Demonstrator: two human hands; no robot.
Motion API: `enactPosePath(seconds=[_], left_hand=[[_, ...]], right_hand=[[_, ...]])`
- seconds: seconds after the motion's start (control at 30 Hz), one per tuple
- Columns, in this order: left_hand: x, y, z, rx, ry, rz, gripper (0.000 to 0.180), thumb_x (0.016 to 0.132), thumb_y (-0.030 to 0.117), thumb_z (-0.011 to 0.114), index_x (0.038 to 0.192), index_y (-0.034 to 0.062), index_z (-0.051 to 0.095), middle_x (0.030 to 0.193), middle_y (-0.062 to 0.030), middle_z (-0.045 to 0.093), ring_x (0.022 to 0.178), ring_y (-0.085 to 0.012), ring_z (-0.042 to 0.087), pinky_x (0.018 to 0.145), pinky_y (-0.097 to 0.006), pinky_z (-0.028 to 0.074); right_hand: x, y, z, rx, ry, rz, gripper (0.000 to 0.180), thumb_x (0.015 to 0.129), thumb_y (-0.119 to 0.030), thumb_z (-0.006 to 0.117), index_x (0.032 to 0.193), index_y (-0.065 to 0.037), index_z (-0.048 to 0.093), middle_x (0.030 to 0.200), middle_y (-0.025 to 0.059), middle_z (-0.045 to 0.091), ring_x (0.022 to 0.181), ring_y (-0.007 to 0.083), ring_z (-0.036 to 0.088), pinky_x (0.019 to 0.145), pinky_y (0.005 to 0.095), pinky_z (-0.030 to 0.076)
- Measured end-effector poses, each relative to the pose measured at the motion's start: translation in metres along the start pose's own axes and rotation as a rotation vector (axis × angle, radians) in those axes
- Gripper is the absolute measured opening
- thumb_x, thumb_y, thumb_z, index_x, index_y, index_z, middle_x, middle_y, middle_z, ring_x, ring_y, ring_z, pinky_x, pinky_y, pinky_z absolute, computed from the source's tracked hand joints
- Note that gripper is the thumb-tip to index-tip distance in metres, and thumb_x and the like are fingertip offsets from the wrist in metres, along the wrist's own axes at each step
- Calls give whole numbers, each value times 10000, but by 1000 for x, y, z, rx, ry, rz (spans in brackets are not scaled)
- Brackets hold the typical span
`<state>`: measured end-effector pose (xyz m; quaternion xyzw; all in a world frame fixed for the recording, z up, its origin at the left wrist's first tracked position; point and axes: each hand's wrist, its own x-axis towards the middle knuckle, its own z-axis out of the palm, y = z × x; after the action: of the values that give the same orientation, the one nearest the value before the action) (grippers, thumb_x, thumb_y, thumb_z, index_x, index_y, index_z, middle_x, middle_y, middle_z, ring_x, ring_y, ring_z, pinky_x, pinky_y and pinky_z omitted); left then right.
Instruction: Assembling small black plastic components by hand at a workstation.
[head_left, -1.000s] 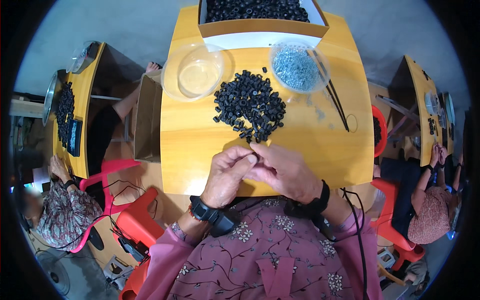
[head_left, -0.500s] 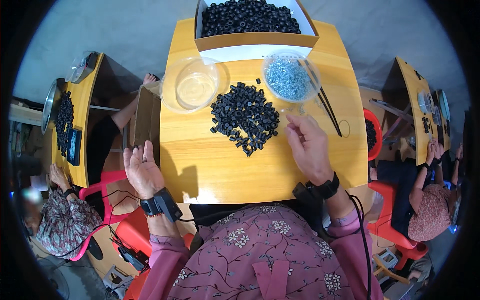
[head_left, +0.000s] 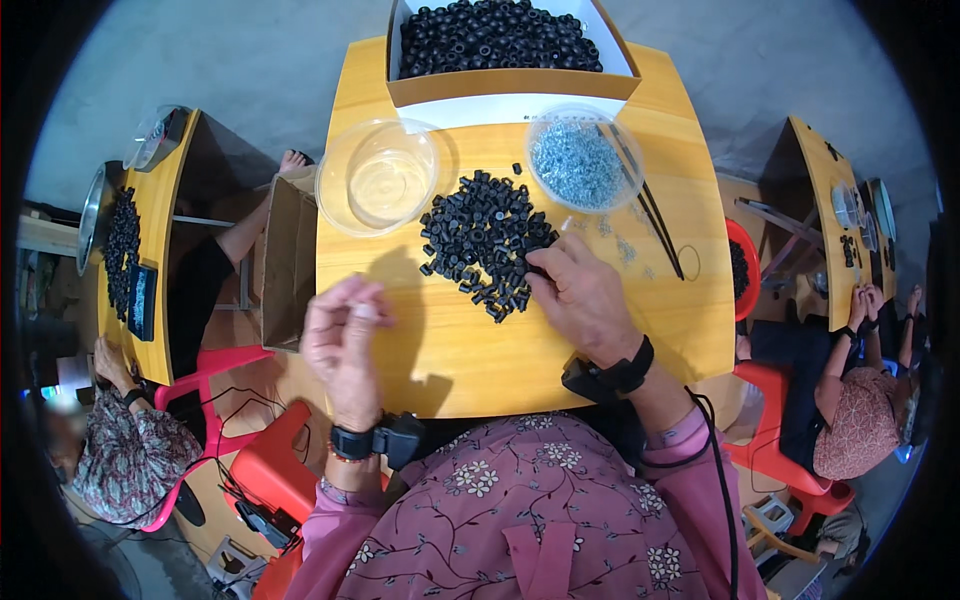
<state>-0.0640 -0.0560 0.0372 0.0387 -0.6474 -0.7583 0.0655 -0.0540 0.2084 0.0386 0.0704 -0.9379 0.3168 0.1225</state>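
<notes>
A loose pile of small black cylindrical pieces [head_left: 480, 230] lies mid-table. At the pile's right edge, my right hand [head_left: 590, 305] has its thumb and forefinger drawn together against the pieces; whatever sits between the tips is hidden. My left hand [head_left: 345, 345] hovers over the table's left front edge, palm inward with bent fingers, smeared by motion. Behind the pile on the left is a clear plastic bowl [head_left: 330, 180] with no pieces visible inside. A second clear bowl to the right holds many small bluish clear parts [head_left: 578, 165].
An open box [head_left: 515, 92] of round black pieces stands at the back. Black tweezers [head_left: 655, 225] lean from the right bowl, beside scattered clear bits [head_left: 626, 250] and a thin ring [head_left: 690, 262]. A cardboard box [head_left: 290, 255] stands left. People sit at both side tables.
My left hand has swung inward over the table from beside its left edge, its fingers bending. My right hand has moved left to the pile's edge.
</notes>
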Motion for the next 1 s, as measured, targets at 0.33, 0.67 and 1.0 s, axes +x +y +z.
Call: enactPosePath(seconds=[0.33, 0.67, 1.0], left_hand=[[-28, -20, 38, 81, -499, -234, 256, 966, 49, 654, 1203, -39, 612, 1068, -78, 671, 955, -135, 645, 882, -288, 542], [-31, -11, 55, 2, -497, -196, 265, 971, 92, 670, 1199, -35, 620, 1070, -102, 673, 932, -147, 667, 810, -300, 573], [-46, -15, 90, -156, -545, -325, 216, 976, 80, 656, 1162, -24, 615, 995, -100, 700, 838, -150, 675, 746, -284, 580]], right_hand=[[-2, 3, -2, 125, 27, 47, 190, 836, -84, 725, 995, -47, 627, 913, 118, 607, 753, 330, 638, 647, 406, 520], [-32, -8, -29, 577, 61, 132, 173, 867, 15, 705, 1029, 6, 646, 903, 96, 625, 729, 164, 616, 630, 277, 488], [-48, -10, -36, 607, 6, -45, 210, 890, 18, 670, 1097, -19, 658, 891, 98, 624, 783, 244, 625, 692, 329, 502]])
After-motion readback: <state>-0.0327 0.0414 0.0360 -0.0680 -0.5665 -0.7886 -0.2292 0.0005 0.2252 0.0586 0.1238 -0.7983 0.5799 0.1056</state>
